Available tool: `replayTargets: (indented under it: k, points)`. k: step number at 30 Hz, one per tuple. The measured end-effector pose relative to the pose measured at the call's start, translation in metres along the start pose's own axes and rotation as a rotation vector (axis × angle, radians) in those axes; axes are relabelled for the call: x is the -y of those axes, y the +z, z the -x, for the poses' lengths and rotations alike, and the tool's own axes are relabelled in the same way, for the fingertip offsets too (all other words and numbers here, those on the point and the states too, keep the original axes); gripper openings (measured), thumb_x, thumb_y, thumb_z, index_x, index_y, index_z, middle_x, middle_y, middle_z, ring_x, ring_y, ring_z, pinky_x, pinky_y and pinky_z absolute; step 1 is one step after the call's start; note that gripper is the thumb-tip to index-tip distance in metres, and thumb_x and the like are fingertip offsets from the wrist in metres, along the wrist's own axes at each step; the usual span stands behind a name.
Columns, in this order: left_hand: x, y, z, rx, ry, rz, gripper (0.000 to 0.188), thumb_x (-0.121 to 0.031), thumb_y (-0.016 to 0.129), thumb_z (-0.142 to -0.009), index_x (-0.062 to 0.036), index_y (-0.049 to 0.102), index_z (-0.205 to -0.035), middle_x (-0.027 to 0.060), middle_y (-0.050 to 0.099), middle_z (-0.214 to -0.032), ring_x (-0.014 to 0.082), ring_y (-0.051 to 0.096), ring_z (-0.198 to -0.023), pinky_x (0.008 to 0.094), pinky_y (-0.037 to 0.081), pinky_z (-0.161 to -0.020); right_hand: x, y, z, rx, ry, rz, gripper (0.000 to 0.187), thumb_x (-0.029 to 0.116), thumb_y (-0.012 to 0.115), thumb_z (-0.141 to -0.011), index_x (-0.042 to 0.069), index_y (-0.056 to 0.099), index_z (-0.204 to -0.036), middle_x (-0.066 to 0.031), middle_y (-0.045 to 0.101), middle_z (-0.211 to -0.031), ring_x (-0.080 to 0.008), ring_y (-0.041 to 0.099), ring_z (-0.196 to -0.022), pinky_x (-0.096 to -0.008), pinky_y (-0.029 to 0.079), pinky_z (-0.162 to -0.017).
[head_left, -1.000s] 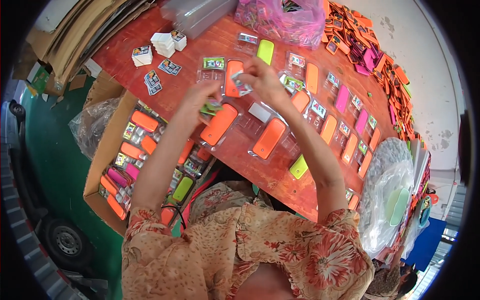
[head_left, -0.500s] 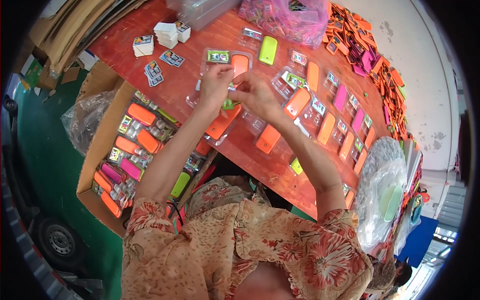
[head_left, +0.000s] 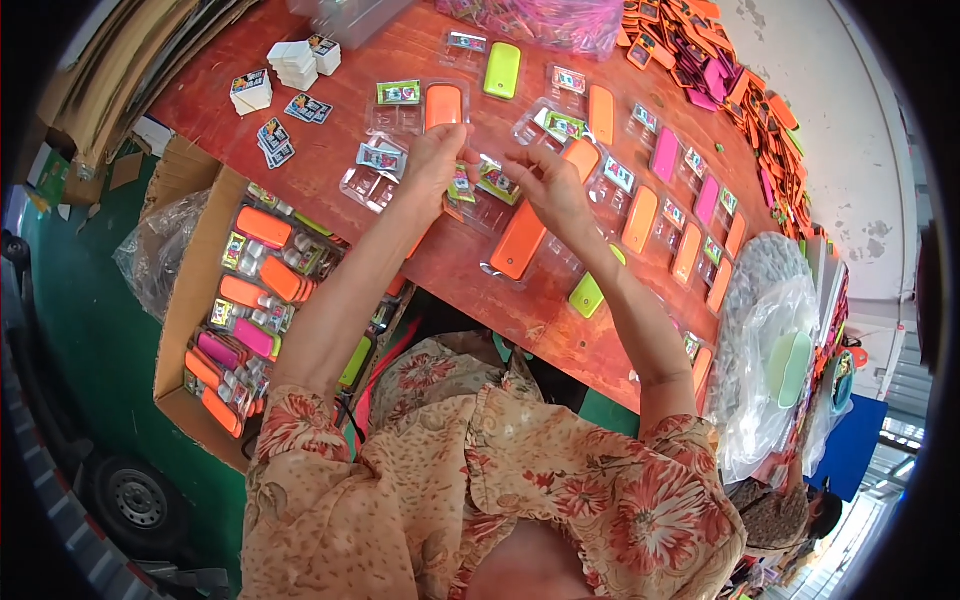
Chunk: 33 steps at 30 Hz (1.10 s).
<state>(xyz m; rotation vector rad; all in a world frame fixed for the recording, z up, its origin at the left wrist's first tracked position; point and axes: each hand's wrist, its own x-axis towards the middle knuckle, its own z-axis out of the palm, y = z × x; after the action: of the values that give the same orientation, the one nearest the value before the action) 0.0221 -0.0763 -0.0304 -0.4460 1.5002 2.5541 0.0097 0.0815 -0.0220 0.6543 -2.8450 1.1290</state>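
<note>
My left hand (head_left: 440, 165) is closed, its fingertips on a small green printed packet (head_left: 460, 186). Close on its right, my right hand (head_left: 552, 188) is bent with thumb and forefinger at the edge of another green packet (head_left: 497, 181). Both hands are above a clear blister tray (head_left: 484, 214) that holds a long orange case (head_left: 520, 240). Just beyond the left hand lies a tray with an orange case (head_left: 444, 106) and a green packet (head_left: 398, 93). A clear tray with a pale blue packet (head_left: 381, 157) is beside the left wrist. My left forearm partly hides another orange case.
Rows of blister trays with orange, pink (head_left: 665, 153) and lime cases (head_left: 502, 70) cover the red table (head_left: 330, 190). Card stacks (head_left: 292, 66) stand at the far left. An open carton (head_left: 190, 300) of packed trays is left; loose orange pieces (head_left: 770, 150) pile at right.
My hands were together over a tray and have now parted slightly. A second green packet shows between them. The whole view has shifted, so the table appears farther up and left.
</note>
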Motion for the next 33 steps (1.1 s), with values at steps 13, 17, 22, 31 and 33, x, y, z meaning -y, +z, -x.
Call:
replayTargets:
  k: [13,17,22,31,33]
  points:
    - [0.056,0.067,0.017,-0.170,0.580,-0.497,0.029,-0.025,0.039,-0.087,-0.0005,0.053,-0.094,0.0050,0.052,-0.073,0.0106,0.049,-0.063,0.0247,0.041,-0.056,0.001,-0.017,0.074,-0.096,0.406,-0.896,0.013,0.004,0.056,-0.072,0.002,0.055,-0.084,-0.0001,0.054,-0.067,-0.0066,0.048,-0.062,-0.0215,0.040,-0.055]
    - [0.050,0.075,0.022,-0.062,0.087,-0.076,0.029,-0.028,0.039,-0.087,-0.0011,0.050,-0.093,0.0057,0.050,-0.064,0.0083,0.044,-0.043,0.0212,0.033,-0.033,-0.027,-0.054,0.085,-0.080,0.372,-0.101,0.021,0.005,0.055,-0.074,0.006,0.057,-0.095,-0.0088,0.059,-0.078,-0.0141,0.056,-0.072,-0.0252,0.044,-0.063]
    - [0.045,0.063,0.022,0.033,-0.143,0.052,0.034,-0.029,0.036,-0.088,0.0007,0.043,-0.103,0.0080,0.052,-0.064,0.0127,0.048,-0.049,0.0236,0.037,-0.038,-0.042,-0.042,0.084,-0.211,0.149,0.304,0.024,0.008,0.056,-0.069,0.009,0.056,-0.093,-0.0108,0.057,-0.080,-0.0281,0.055,-0.076,-0.0372,0.044,-0.064]
    - [0.048,0.062,0.017,0.044,-0.272,0.246,0.034,-0.032,0.036,-0.088,-0.0032,0.040,-0.104,0.0077,0.051,-0.065,0.0157,0.050,-0.054,0.0267,0.042,-0.045,-0.053,-0.028,0.083,-0.337,-0.045,0.550,0.010,0.011,0.055,-0.066,0.006,0.057,-0.075,-0.0085,0.053,-0.077,-0.0247,0.051,-0.074,-0.0357,0.042,-0.063]
    - [0.050,0.060,0.015,0.014,-0.236,0.273,0.035,-0.033,0.037,-0.087,-0.0030,0.040,-0.105,0.0074,0.051,-0.066,0.0156,0.050,-0.055,0.0270,0.043,-0.046,-0.044,-0.032,0.082,-0.331,-0.032,0.501,0.011,0.013,0.056,-0.069,0.006,0.058,-0.077,-0.0094,0.054,-0.079,-0.0263,0.052,-0.077,-0.0361,0.042,-0.064]
